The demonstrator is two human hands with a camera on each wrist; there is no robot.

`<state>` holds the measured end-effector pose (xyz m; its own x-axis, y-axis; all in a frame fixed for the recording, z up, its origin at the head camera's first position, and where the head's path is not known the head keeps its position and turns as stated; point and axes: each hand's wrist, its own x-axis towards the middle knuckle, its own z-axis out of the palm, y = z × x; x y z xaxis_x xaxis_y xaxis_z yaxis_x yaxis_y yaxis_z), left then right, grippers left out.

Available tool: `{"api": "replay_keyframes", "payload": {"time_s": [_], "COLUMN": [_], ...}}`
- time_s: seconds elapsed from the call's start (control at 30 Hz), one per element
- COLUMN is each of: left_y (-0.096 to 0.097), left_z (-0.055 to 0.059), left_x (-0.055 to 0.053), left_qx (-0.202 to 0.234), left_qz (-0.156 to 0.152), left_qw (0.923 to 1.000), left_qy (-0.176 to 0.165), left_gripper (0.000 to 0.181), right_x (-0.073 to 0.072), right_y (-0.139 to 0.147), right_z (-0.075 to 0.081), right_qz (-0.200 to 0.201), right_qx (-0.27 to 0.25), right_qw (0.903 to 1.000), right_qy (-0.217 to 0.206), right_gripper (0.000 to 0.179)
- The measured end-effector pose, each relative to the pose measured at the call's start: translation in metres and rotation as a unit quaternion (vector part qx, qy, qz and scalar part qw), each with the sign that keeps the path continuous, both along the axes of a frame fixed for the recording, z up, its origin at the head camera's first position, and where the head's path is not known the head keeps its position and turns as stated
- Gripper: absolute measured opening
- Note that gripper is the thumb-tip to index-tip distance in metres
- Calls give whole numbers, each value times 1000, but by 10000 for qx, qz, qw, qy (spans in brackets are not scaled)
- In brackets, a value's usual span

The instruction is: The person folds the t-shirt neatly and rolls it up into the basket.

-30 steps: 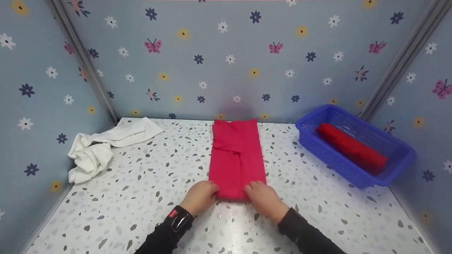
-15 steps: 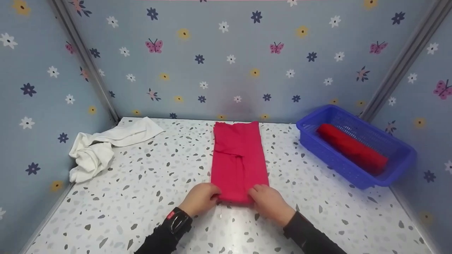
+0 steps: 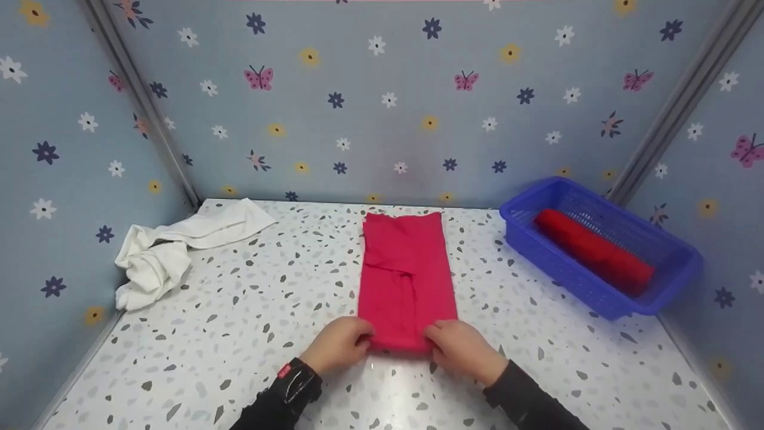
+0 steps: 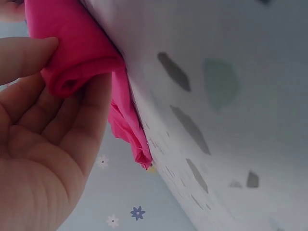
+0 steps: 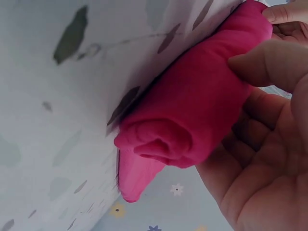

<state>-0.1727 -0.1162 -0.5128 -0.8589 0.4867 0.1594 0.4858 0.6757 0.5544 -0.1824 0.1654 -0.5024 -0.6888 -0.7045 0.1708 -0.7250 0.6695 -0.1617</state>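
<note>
A folded bright pink garment point(image 3: 401, 275) lies lengthwise on the speckled tabletop, its near end rolled up. At the left end of that roll, my left hand point(image 3: 339, 345) pinches the fabric between thumb and fingers. My right hand point(image 3: 468, 352) grips the right end in the same way. The rolled pink garment point(image 5: 178, 106) shows a spiral end in the right wrist view, with the thumb on one side and the fingers curled behind. In the left wrist view, the left thumb point(image 4: 29, 57) presses on the roll. The garment's exact kind cannot be told.
A blue plastic basket point(image 3: 567, 279) at the right holds a red rolled cloth point(image 3: 594, 251). Crumpled white fabric point(image 3: 156, 266) lies at the left, against the side wall. Flower-patterned panels point(image 3: 382, 77) enclose the speckled table point(image 3: 250, 334) at the back and sides.
The pink garment has slid a little toward me and slightly right, its far edge now farther from the back wall. Both hands have moved with it, keeping hold of the roll.
</note>
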Motion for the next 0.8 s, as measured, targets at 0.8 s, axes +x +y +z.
{"api": "replay_keyframes", "payload": {"time_s": [0.8], "left_y": [2], "left_z": [0], "left_x": [-15], "left_qx": [500], "left_qz": [450], "left_qw": [9942], "left_qy": [-837], "left_gripper": [9], "right_x": [-25], "right_y": [3], "right_z": [-2], "right_qz": [-51], "right_qx": [-170], "right_qw": [9930], "right_qy": [-1167], "right_gripper": [12]}}
